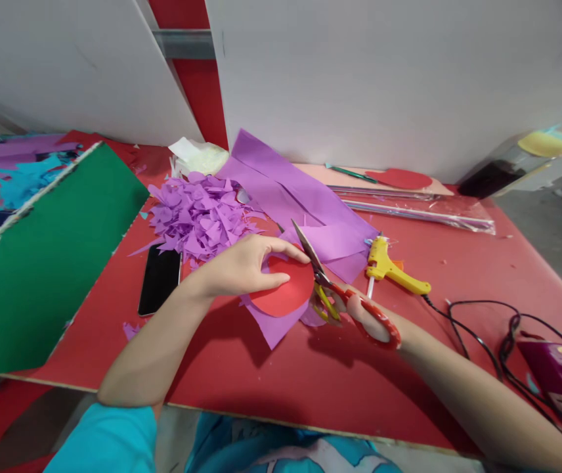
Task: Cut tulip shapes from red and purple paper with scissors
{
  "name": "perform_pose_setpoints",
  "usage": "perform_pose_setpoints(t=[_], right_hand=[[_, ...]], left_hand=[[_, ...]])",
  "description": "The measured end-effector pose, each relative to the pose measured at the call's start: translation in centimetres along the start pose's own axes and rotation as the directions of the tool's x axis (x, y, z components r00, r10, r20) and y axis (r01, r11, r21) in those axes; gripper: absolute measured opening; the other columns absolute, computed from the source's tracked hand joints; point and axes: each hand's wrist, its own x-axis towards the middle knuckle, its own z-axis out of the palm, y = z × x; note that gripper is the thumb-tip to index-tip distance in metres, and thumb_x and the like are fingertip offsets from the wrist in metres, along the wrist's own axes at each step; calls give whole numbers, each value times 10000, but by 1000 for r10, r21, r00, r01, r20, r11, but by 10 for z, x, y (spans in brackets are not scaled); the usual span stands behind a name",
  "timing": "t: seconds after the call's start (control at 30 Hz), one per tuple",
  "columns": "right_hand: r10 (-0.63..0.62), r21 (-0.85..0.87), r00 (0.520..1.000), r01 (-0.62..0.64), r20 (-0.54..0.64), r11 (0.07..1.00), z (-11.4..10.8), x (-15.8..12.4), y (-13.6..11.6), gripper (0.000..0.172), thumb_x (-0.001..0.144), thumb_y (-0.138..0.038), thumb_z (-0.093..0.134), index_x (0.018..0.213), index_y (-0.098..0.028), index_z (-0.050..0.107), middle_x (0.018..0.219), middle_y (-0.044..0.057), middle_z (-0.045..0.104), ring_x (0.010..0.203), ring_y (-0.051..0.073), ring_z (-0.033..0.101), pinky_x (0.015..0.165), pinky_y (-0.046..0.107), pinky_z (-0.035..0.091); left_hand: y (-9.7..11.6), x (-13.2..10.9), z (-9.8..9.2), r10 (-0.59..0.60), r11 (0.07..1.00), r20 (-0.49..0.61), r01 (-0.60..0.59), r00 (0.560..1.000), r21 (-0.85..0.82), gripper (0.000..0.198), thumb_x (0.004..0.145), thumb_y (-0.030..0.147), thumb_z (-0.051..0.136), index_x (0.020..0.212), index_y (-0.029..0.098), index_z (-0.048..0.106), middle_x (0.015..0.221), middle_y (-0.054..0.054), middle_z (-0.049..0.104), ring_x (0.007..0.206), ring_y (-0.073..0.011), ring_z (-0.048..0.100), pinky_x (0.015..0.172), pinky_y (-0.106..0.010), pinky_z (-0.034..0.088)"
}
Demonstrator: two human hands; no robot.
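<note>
A red paper disc (285,299) lies flat over a piece of purple paper (274,328), and my left hand (249,263) pinches both between thumb and fingers. In my right hand (367,318) is a pair of scissors (323,276) with red handles. Its blades are spread beside the right edge of the disc, pointing up and away. Below the blades a second yellow-handled tool (327,302) shows in part; what it rests on is hidden. A heap of purple paper scraps (199,213) lies just beyond my left wrist.
A black phone (160,279) lies left of my forearm, near a green board (64,263). Purple sheets (301,197) spread behind my hands. To the right are a yellow glue gun (392,266), its black cord, a magenta box (561,378) and a dark-filled bottle (512,164).
</note>
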Motion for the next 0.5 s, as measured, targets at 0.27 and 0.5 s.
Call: perform_pose_setpoints(t=[0.27,0.5], right_hand=[[13,-30,999,-12,34,999,-1,-1,0,554,810,-749,219,683,-234,377,684,2,342,618,167,323,593,345,391],[-1,12,1000,1,-5,1000,3,-1,7,597,806,-756,190,688,-233,453,699,13,360,609,167,312,545,337,370]], left_hand=[[-4,0,1,28,999,35,-28,999,-15,382,731,96,559,1094,177,645,1104,-39,676,988,-157,624,860,-249,484],[-2,1,2,5,1000,15,-5,1000,-11,381,726,103,565,1090,180,648,1082,-36,684,941,-154,630,834,-254,492]])
